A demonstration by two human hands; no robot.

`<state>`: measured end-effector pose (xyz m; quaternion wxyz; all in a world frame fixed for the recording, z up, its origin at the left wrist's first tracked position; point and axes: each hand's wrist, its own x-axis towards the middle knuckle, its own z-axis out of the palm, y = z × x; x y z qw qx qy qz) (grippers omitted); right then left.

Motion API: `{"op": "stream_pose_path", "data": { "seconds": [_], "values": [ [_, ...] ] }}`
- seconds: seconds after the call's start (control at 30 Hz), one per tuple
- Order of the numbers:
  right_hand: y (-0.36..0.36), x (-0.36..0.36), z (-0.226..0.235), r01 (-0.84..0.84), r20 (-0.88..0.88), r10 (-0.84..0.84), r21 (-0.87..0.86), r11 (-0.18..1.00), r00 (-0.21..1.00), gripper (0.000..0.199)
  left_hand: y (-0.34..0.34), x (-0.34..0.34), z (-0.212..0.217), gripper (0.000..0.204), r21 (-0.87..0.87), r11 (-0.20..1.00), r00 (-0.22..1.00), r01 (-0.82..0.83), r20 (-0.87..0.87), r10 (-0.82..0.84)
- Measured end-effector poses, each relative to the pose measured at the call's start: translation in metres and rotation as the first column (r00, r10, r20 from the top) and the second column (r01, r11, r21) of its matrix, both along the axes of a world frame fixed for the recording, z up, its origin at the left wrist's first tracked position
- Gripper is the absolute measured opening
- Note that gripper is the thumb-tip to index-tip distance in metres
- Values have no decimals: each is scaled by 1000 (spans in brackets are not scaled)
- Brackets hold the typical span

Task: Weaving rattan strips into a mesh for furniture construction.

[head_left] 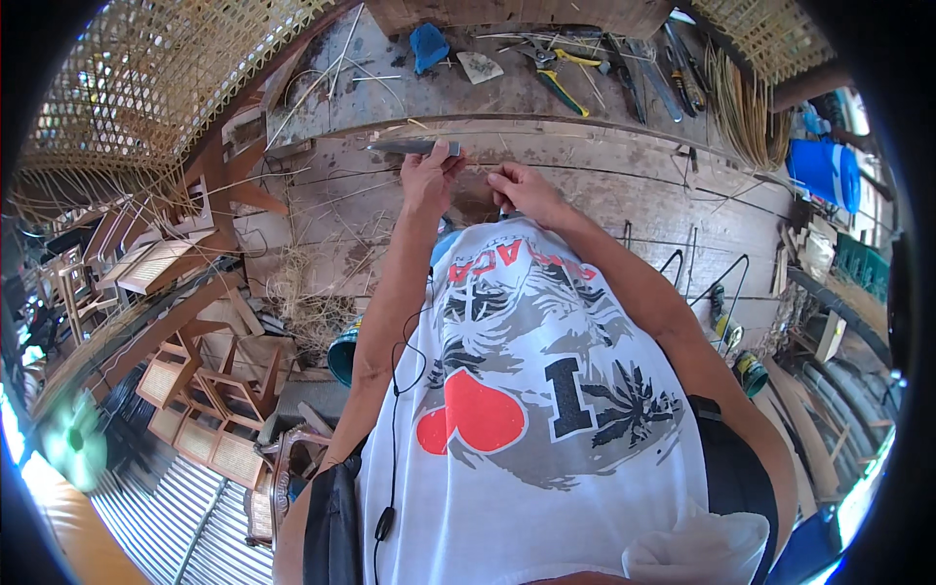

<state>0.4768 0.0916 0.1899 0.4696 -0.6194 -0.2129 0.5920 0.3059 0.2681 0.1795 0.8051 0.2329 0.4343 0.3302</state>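
Note:
My left hand (432, 177) is closed round one end of a flat grey bar (405, 146), whose tapered end points left, level with the workbench's near edge. Whether it is a blade or a stone is not clear. Just to the right, my right hand (531, 195) has its fingers pinched together in front of my shirt. A small bit of something pale and dark (503, 212) shows below those fingers, too little of it to name. A gap separates the two hands.
Ahead, a worn wooden bench (341, 107) carries a blue lump (427, 47), a pale flat piece (480, 67), yellow-handled cutters (561, 86) and several tools. A bundle of cane strips (746, 107) hangs at right, near a blue bucket (824, 175). Woven cane panels (146, 88) and chairs crowd the left.

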Motion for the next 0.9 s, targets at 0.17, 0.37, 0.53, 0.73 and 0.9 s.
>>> {"op": "stream_pose_path", "data": {
  "seconds": [0.17,0.37,0.53,0.73,0.9],
  "values": [
    [-14,7,-20,-144,229,158,-77,987,961,26,-17,1,-18,17,131,989,990,73,-129,-56],
    [74,-11,96,75,-221,-38,160,984,975,23,-31,-75,-103,19,678,191,604,710,-725,329],
    [90,47,109,18,237,-54,154,988,970,23,-3,-201,-136,25,261,339,228,904,-964,136],
    [51,79,80,73,60,-85,175,982,995,21,-1,-111,10,13,548,797,932,254,-360,-50],
    [52,71,63,24,28,-30,182,983,999,19,17,-20,48,10,337,919,979,205,-86,-187]
  ]
}}
